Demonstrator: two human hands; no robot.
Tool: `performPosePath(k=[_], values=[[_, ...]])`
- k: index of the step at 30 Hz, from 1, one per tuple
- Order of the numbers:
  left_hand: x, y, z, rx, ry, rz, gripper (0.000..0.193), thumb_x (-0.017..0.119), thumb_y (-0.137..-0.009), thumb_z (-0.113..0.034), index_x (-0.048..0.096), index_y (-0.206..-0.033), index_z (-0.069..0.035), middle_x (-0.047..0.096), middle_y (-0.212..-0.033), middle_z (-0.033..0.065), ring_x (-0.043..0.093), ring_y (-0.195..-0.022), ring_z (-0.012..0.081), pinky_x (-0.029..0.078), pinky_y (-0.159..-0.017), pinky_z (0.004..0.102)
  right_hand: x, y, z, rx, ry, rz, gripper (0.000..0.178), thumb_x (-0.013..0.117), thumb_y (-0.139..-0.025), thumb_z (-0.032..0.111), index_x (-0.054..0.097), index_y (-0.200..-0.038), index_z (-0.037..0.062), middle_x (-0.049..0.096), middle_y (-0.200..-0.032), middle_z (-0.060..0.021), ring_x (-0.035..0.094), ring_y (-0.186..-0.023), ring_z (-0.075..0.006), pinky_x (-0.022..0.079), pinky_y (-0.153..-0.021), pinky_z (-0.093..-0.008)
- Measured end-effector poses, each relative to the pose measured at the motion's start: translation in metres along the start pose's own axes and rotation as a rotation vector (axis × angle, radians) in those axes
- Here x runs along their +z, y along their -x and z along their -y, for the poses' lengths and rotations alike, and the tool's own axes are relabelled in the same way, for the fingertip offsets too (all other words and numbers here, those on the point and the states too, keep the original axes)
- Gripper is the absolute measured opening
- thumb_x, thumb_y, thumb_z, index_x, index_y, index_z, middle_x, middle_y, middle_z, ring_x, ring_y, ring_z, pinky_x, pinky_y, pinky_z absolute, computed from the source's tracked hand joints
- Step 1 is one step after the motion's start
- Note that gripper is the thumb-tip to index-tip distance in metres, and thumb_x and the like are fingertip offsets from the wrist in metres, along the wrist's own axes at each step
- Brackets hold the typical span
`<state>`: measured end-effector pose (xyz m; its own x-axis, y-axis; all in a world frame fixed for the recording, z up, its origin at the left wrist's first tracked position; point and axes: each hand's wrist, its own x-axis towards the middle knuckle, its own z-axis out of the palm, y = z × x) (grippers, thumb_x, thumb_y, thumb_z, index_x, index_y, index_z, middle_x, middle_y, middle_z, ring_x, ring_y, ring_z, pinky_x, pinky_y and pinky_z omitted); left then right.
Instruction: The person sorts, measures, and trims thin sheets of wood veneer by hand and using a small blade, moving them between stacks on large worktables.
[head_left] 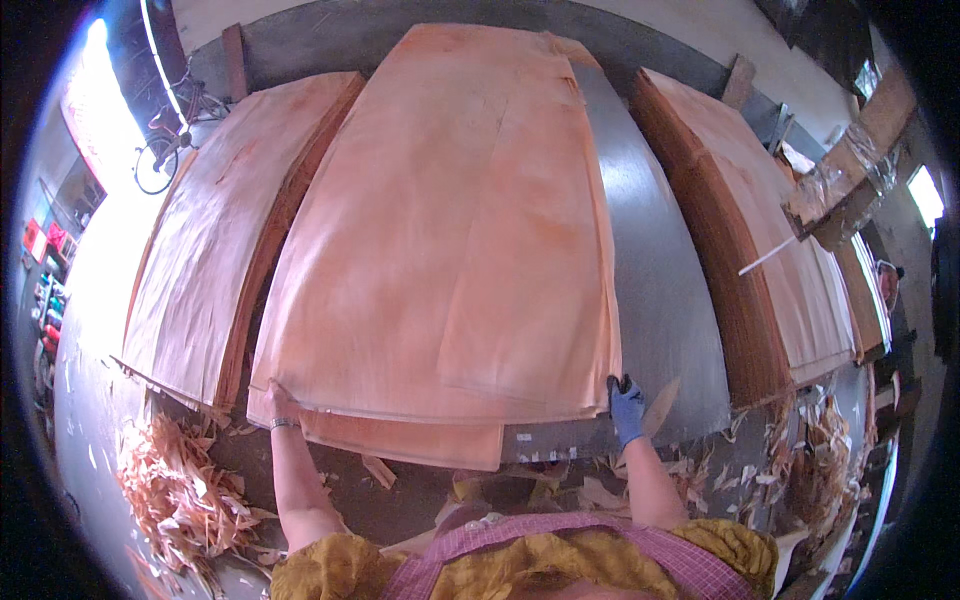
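A large thin sheet of orange-pink wood veneer (460, 230) lies on a grey metal table (660, 300), on top of more veneer sheets. My left hand (278, 400), bare with a bracelet at the wrist, grips the near left corner of the top sheet. My right hand (625, 402), in a blue glove, holds the sheet's near right corner at the edge. Another veneer sheet (410, 440) sticks out below the top one toward me.
A stack of veneer (215, 250) stands to the left and a thicker stack (770, 270) to the right. Veneer scraps (180, 490) litter the floor at left and at the right (800, 450). A bicycle (165, 140) is parked at the far left.
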<state>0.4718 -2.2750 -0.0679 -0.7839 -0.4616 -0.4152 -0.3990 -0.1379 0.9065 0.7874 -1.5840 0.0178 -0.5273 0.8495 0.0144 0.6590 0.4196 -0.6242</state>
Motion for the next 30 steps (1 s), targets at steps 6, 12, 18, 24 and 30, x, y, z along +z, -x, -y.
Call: performPosePath(k=[6,12,18,24,30], values=[[-0.01,0.055,0.035,-0.167,0.573,0.071,0.055,0.057,-0.092,-0.045,0.053,-0.123,0.0,0.064,-0.108,0.0143,0.064,-0.09,0.0288,0.055,-0.075,0.0389,-0.035,0.034,0.004,0.201,-0.446,0.207,0.038,0.068,-0.086,0.037,0.061,-0.093,0.0004,0.061,-0.075,-0.0172,0.061,-0.07,-0.031,0.047,-0.066,-0.045],[0.068,0.221,0.018,-0.305,0.319,0.165,0.046,0.065,-0.086,-0.047,0.057,-0.107,-0.007,0.064,-0.095,0.0092,0.064,-0.076,0.0215,0.052,-0.056,0.0327,-0.023,0.141,-0.102,-0.106,0.097,0.045,0.043,0.066,-0.086,0.035,0.057,-0.108,-0.0014,0.065,-0.089,-0.0233,0.062,-0.082,-0.0417,0.049,-0.071,-0.0465],[0.115,0.267,0.021,-0.396,0.137,0.236,0.028,0.066,-0.09,-0.032,0.06,-0.092,-0.005,0.063,-0.075,0.0067,0.063,-0.056,0.0183,0.047,-0.041,0.0281,-0.003,0.09,-0.03,-0.217,-0.079,0.038,0.029,0.065,-0.089,0.026,0.061,-0.095,-0.0019,0.066,-0.083,-0.0188,0.064,-0.076,-0.0349,0.047,-0.064,-0.0422],[0.113,0.244,0.047,-0.277,0.155,0.192,0.025,0.065,-0.091,-0.026,0.058,-0.081,-0.004,0.062,-0.071,0.0088,0.056,-0.047,0.0188,0.038,-0.036,0.028,-0.032,0.066,-0.003,0.083,-0.618,0.321,0.029,0.068,-0.089,0.028,0.062,-0.091,-0.0002,0.057,-0.074,0.0016,0.049,-0.066,-0.0103,0.042,-0.059,-0.0294],[0.115,0.248,0.048,-0.317,0.184,0.152,0.025,0.065,-0.091,-0.024,0.058,-0.084,-0.001,0.064,-0.071,0.0112,0.056,-0.045,0.0204,0.039,-0.035,0.0289,-0.108,0.054,-0.035,0.289,-0.685,0.33,0.021,0.069,-0.088,0.027,0.063,-0.076,0.0108,0.051,-0.056,0.0049,0.044,-0.045,-0.0062,0.033,-0.041,-0.0253]])
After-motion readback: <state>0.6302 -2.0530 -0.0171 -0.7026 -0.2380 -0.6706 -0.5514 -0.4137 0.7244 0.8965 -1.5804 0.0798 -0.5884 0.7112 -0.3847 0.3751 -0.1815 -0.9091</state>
